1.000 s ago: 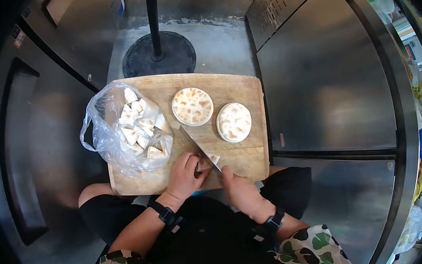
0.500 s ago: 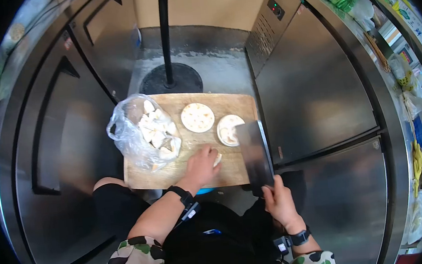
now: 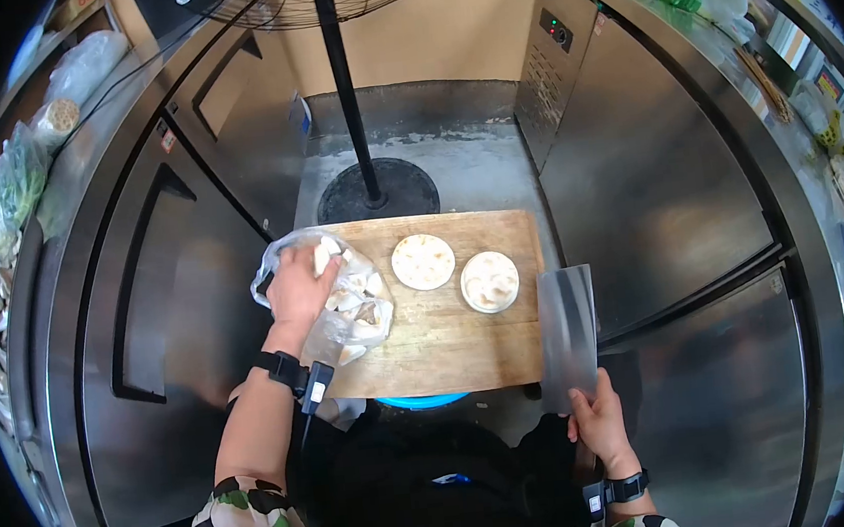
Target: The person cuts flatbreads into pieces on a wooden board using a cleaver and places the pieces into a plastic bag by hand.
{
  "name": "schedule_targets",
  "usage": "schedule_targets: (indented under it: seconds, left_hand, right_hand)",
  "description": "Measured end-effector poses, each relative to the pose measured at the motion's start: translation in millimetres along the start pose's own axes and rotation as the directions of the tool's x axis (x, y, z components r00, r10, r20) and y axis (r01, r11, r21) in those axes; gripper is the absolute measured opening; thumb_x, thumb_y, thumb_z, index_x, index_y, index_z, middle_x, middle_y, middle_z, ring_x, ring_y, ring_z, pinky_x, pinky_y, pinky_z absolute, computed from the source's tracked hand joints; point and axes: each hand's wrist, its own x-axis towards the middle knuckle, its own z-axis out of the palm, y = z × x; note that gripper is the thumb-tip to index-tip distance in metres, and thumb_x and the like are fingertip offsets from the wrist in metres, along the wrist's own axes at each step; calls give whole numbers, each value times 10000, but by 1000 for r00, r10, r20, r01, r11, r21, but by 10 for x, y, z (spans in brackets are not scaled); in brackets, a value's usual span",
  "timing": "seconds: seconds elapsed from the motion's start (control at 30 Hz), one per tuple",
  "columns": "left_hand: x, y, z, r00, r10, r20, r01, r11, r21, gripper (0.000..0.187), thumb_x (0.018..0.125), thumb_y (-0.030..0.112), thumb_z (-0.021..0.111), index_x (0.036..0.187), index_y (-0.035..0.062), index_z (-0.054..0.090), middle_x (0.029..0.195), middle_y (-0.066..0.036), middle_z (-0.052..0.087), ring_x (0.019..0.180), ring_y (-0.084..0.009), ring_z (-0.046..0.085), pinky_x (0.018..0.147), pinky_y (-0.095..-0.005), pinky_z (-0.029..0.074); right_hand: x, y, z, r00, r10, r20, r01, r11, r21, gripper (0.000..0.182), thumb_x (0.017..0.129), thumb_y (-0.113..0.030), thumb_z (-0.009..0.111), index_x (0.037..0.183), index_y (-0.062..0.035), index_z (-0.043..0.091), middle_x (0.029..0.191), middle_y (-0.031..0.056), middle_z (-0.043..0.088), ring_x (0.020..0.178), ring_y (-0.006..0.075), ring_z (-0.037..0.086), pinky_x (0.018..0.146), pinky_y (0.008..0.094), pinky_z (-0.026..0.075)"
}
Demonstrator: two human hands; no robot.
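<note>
Steel cleaver [image 3: 568, 331] gripped by right hand [image 3: 602, 423]; left hand [image 3: 300, 292] at bag [image 3: 325, 339], grip unclear. Likely bagging; next calls for clean release.

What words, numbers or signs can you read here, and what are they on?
None can be read for sure.
Box at top left: red characters, cut off and too small.
Red-and-white sticker on the left steel door: too small.
Sticker on the right cabinet: too small.
White label on the left wrist device: too blurred.
Cleaver: no writing that I can see.
</note>
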Motion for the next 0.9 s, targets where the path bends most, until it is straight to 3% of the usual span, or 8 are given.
schedule_targets:
  seconds: [0.03, 0.13, 0.3, 0.37, 0.47, 0.57, 0.67, 0.9]
  left_hand:
    - [24, 24, -43, 988, -56, 142, 47, 997, 67, 532, 918, 514, 575, 1209, 76, 662, 1226, -150, 591, 1103, -343, 619, 913, -455, 500]
    - [56, -32, 50, 999, -42, 24, 40, 998, 50, 514, 937, 491, 563, 1218, 71, 658, 1238, -140, 588, 1106, -340, 617, 911, -450, 498]
    - [-118, 389, 73, 947, 230, -224, -303, 872, -384, 159, 873, 121, 668, 997, 28, 633, 982, -135, 605, 930, -351, 611, 830, -432, 489]
    - [-145, 621, 174, 867, 486, -111, -493, 804, -331, 281, 844, 128, 710, 1102, 49, 633, 1094, -146, 604, 1038, -347, 594, 893, -419, 485]
    - [-45, 856, 634, 864, 503, 3, -477, 821, -314, 468, 792, 180, 774, 1218, 78, 607, 1285, -168, 533, 1185, -359, 529, 991, -409, 457]
    - [15, 872, 1133, 931, 352, 97, -338, 932, -132, 640, 728, 246, 832, 1296, 105, 574, 1428, -196, 413, 1283, -388, 452, 1074, -422, 408]
    - [-12, 850, 1226, 949, 282, 144, -249, 946, -209, 675, 678, 282, 865, 1271, 110, 594, 1424, -213, 398, 1287, -401, 446, 1074, -447, 410]
    - [-839, 631, 953, 900, 395, 186, -297, 865, -405, 569, 703, 232, 848, 1206, 96, 620, 1293, -222, 453, 1200, -398, 491, 979, -448, 465]
  right_hand:
    - [-8, 17, 1, 1000, 3, 0, -3, 1000, -13, 204, 994, -28, 531, 1147, -1, 399, 692, 90, 607, 436, 98, 530, 388, 251, 422]
    - [-15, 77, -7, 1000, 9, -8, -10, 999, -39, 227, 987, -35, 548, 1156, 3, 402, 652, 78, 590, 439, 101, 539, 390, 254, 425]
    - [31, 49, -61, 999, 39, 2, -39, 999, -15, 221, 984, -40, 558, 1141, 4, 409, 653, 79, 595, 442, 107, 546, 398, 261, 431]
    - [61, 35, -54, 999, 44, 21, -44, 999, -28, 213, 985, -38, 554, 1137, 2, 411, 668, 81, 603, 448, 112, 554, 405, 263, 436]
    - [98, 25, -39, 996, 75, 49, -73, 997, -36, 187, 984, -32, 544, 1121, -6, 420, 701, 83, 616, 461, 118, 569, 421, 264, 448]
    - [121, 33, -26, 993, 95, 69, -93, 995, -27, 166, 979, -35, 554, 1078, -11, 422, 689, 81, 607, 469, 119, 575, 430, 264, 454]
    - [146, -5, -5, 992, 102, 68, -99, 994, -51, 162, 980, -42, 556, 1060, -11, 419, 677, 78, 596, 469, 118, 575, 432, 264, 454]
    - [212, -82, 170, 984, 138, 115, -119, 981, -156, 196, 989, -24, 533, 1146, -12, 417, 737, 78, 618, 459, 103, 548, 417, 253, 436]
